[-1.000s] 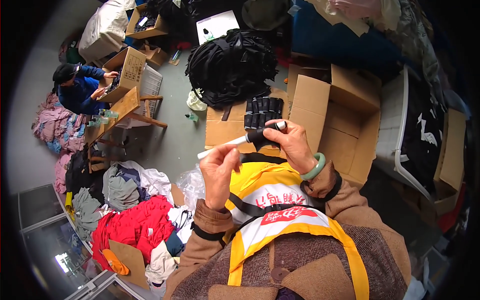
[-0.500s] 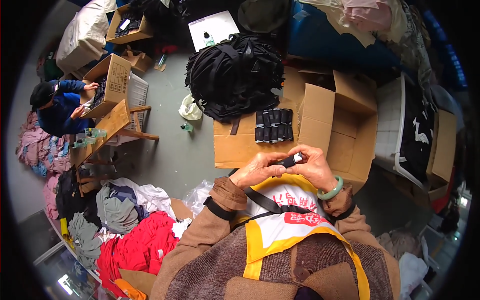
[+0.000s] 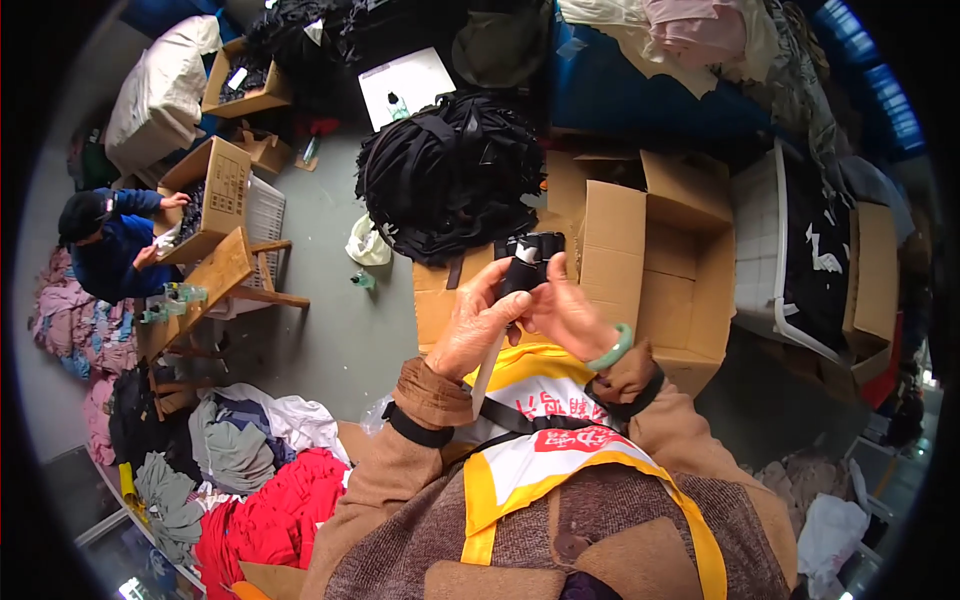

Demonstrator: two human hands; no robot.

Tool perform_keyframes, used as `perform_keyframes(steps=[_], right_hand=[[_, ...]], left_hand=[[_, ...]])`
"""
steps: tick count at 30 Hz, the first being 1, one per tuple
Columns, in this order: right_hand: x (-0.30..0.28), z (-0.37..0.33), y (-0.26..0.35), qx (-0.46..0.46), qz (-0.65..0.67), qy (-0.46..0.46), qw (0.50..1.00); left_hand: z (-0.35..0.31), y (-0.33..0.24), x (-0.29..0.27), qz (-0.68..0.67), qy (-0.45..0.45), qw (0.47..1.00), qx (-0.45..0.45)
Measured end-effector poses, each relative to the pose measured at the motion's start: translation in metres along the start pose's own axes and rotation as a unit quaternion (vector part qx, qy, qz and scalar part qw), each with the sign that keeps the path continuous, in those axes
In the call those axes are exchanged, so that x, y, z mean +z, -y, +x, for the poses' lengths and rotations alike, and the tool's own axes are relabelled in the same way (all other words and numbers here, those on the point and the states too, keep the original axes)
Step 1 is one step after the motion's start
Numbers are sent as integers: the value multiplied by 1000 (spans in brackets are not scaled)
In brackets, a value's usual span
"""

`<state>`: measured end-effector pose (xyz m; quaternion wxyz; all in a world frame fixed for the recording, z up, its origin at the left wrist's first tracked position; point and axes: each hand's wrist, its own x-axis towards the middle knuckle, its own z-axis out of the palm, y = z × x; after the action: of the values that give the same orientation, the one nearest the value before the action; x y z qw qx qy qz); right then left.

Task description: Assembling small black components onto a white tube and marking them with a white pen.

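My left hand is closed around a small black cloth roll with a white patch near its top. My right hand has its fingers curled against the roll's right side, its thumb raised along the edge. From beneath my left hand a pale strip hangs toward my apron. Just beyond my fingers lie more black rolls in a row, partly hidden by my hands, on a flattened piece of cardboard. Behind them rises a big heap of black cloth strips.
An open cardboard box stands to the right, beside a white bin of black cloth. At left, a co-worker handles things at a box by a wooden bench. Red cloth is piled at lower left.
Both hands have moved forward and left, carrying the black roll, which has turned from lying sideways to more upright. The pale strip now shows below my left hand. The view has shifted slightly.
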<state>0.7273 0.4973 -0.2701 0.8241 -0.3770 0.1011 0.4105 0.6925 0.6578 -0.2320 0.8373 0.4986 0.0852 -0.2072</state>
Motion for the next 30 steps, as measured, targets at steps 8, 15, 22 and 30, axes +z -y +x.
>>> perform_keyframes(steps=[8, 15, 22, 30], right_hand=[[-8, -30, -13, -32, -4, 125, 992], [-39, -54, -3, -161, 53, -36, 985], [-86, -55, -5, -314, 140, -212, 915], [-174, -83, 70, -445, 16, -315, 838]], left_hand=[[-4, 44, 44, 225, -146, 960, 84], [-8, 79, 101, 246, -172, 947, 116], [7, 127, 115, 387, -111, 902, 156], [-42, 101, 62, 433, -149, 888, -42]])
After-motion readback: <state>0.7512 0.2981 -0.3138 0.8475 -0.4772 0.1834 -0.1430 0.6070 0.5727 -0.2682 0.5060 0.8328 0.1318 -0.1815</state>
